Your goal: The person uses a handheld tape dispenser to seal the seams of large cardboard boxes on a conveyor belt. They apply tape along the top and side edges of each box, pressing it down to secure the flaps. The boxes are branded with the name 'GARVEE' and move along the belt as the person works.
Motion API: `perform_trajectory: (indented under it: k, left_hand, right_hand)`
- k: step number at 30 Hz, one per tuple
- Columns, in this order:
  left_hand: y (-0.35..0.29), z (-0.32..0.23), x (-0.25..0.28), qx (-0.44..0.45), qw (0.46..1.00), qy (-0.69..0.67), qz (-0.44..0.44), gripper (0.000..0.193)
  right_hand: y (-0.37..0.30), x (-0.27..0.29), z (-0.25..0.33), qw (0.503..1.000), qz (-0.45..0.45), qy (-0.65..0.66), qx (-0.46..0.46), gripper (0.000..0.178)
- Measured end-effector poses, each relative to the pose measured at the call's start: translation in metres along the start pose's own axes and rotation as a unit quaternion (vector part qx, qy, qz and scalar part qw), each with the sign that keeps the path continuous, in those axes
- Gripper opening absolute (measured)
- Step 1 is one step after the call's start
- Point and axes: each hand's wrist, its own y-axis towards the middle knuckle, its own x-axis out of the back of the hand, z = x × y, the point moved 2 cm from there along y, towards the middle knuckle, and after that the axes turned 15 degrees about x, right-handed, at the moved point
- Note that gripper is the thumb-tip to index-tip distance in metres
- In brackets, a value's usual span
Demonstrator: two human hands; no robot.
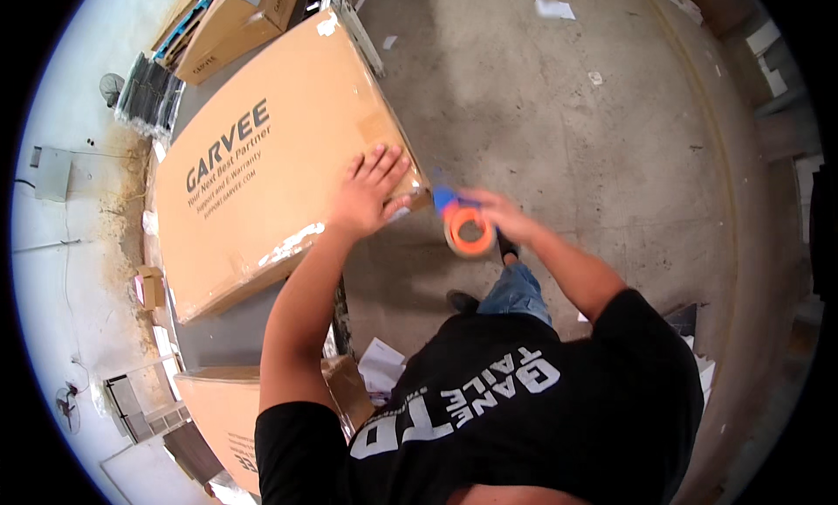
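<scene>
A large flat cardboard box lies on a dark conveyor surface to my left, with shiny clear tape along its near edge and corner. My left hand rests flat on top of it near the right corner, fingers spread. Just off that corner, my right hand grips a tape dispenser with a blue head and an orange hub carrying a roll of tape. Motion blurs the dispenser somewhat, and my right fingers are partly hidden behind it.
Another box sits farther along the dark conveyor, and one more box stands at its near end. Scraps of paper lie on the concrete floor to the right. A wall with fans runs along the left.
</scene>
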Motion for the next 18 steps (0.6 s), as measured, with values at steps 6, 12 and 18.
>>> perform_trajectory:
  k: [6,12,18]
  left_hand:
    - [-0.005,0.002,0.005,0.006,1.000,0.016,-0.006,0.070]
    - [-0.016,-0.002,-0.005,0.005,1.000,0.005,-0.023,0.069]
    - [-0.079,-0.020,-0.016,0.197,0.960,-0.187,-0.061,0.052]
  right_hand:
    - [0.025,-0.059,-0.024,0.988,0.022,-0.128,0.086,0.055]
    - [0.011,-0.101,-0.012,0.718,0.431,-0.523,0.154,0.049]
    - [0.003,-0.020,0.006,0.849,0.387,-0.332,0.137,0.048]
